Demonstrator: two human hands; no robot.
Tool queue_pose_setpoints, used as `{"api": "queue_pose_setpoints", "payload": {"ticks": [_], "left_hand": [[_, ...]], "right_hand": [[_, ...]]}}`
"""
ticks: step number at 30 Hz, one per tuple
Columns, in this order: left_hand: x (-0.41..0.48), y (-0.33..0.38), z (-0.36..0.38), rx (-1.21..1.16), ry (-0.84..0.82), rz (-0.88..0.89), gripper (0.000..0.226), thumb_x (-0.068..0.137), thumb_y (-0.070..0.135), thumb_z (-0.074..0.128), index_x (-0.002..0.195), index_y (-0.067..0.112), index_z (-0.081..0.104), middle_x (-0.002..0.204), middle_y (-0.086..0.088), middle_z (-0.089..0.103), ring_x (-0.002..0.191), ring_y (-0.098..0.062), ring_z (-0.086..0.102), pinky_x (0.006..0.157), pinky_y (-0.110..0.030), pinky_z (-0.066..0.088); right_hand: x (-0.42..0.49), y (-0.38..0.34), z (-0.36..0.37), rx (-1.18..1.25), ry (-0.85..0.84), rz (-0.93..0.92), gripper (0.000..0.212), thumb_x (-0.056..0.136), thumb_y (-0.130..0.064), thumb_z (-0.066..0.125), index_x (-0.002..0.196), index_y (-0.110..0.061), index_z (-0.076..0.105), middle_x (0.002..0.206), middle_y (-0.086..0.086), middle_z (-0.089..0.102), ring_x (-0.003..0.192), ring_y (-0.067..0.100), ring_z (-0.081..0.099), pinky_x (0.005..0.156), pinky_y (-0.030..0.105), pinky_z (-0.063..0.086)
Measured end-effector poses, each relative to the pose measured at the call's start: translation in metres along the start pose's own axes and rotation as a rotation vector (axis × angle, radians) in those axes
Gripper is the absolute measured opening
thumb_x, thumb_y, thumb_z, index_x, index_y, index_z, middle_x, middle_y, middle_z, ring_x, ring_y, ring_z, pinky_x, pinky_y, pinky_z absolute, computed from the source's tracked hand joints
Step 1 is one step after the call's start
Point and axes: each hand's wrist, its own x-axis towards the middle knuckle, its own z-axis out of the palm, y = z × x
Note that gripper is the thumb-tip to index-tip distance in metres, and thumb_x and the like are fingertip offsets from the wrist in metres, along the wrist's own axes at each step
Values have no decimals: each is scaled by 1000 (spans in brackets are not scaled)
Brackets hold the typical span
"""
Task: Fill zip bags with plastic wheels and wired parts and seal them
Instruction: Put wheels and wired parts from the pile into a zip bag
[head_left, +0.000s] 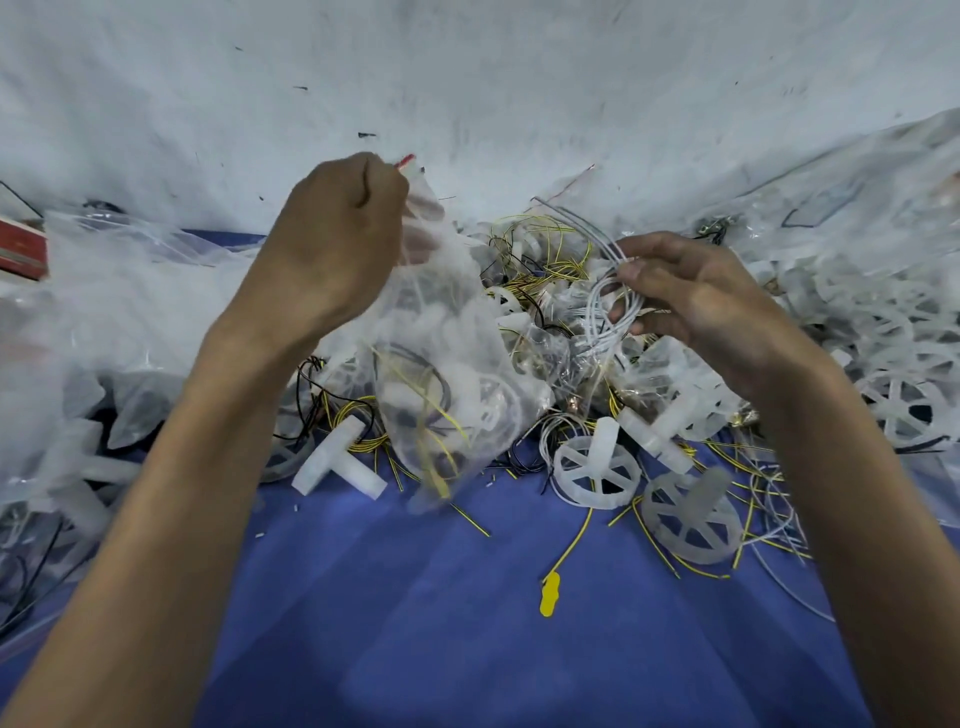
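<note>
Two hands work above blue cloth (467, 623): left hand (332, 234) grips the zip bag (447, 374) by its mouth, seemingly keeping it open, while right hand (696, 306) pinches coiled white wires (605, 312) beside it.

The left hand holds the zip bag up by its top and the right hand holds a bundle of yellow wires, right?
Not quite: in the head view the bundle of wires in the right hand is white, not yellow. The left hand does hold the zip bag up by its top.
</note>
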Motion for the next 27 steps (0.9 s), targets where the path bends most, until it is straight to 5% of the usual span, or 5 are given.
{"api": "queue_pose_setpoints", "payload": {"ticks": [5,9,14,22,27], "left_hand": [[-2,2,-2,-208,-92,87,50,93,41,51,88,-7,66,87,4,75,83,-12,71,69,-20,55],[-1,-14,-12,-267,-260,123,23,75,28,69,55,27,57,81,2,75,87,-12,71,73,-15,51],[1,-17,-24,-456,-325,292,26,85,18,65,72,30,47,67,8,68,73,-10,68,80,-29,53],[-11,-7,-10,-139,-779,211,30,73,27,70,89,1,69,72,-3,73,68,-11,69,68,-19,52],[-17,-3,-13,45,-796,178,38,61,51,73,90,27,73,74,13,71,73,-6,67,81,-46,55]], "right_hand": [[1,1,-3,19,19,-12,14,93,-10,53,105,-12,58,81,0,66,63,7,64,53,17,48],[1,1,-2,55,-11,-33,22,89,-7,57,111,-10,58,84,0,66,71,7,65,58,17,50],[-3,-4,0,139,-18,-86,19,86,1,58,98,-13,60,89,1,64,80,9,68,68,20,54],[-11,-19,10,87,-65,-219,15,85,-3,60,85,-18,64,82,2,72,80,13,69,65,19,54],[-15,-28,16,119,-90,-194,13,82,-23,58,88,-15,67,87,0,74,81,17,71,63,19,53]]}}
